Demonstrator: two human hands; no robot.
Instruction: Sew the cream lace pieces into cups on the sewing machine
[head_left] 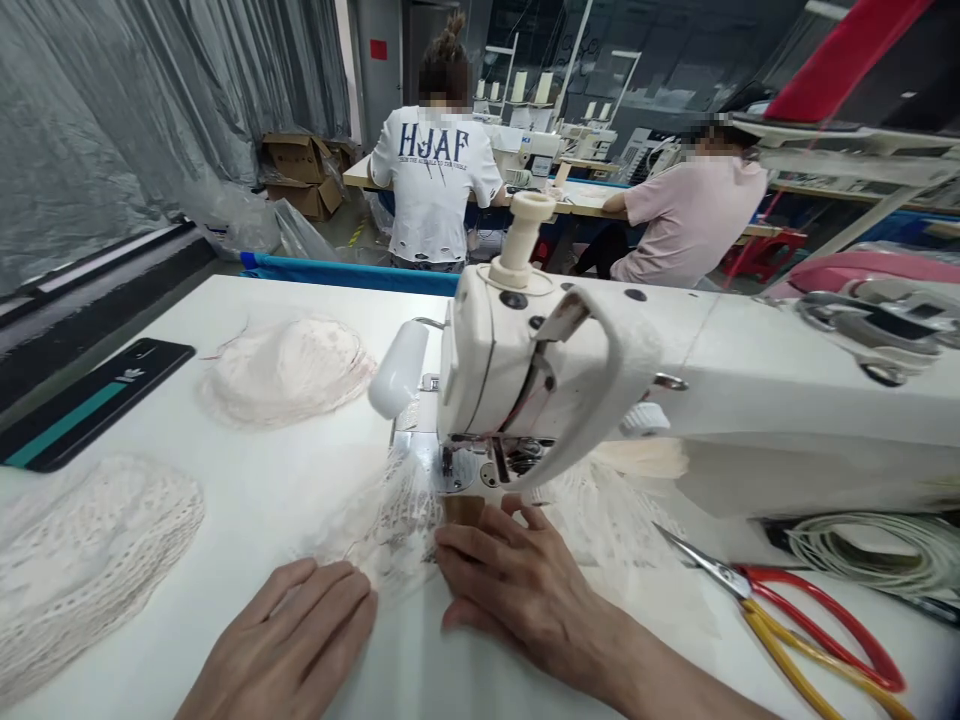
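Observation:
White lace fabric (409, 515) lies gathered at the needle plate of a white sewing machine (480, 350). My left hand (289, 640) rests flat on the table at the near left edge of the lace, fingers extended side by side. Close in front of the presser foot (448, 462), my right hand (525, 590) has its fingers bent down over the lace. A small brown piece (463, 510) shows just beyond its fingertips; whether they touch it is unclear. More lace spreads to the right under the machine arm.
Lace piles lie at the far left (292, 370) and near left (97, 560). A dark case with a teal stripe (97, 400) is on the left edge. Open scissors (780, 610) and coiled cord (862, 550) lie right. Two people (442, 180) sit at machines beyond.

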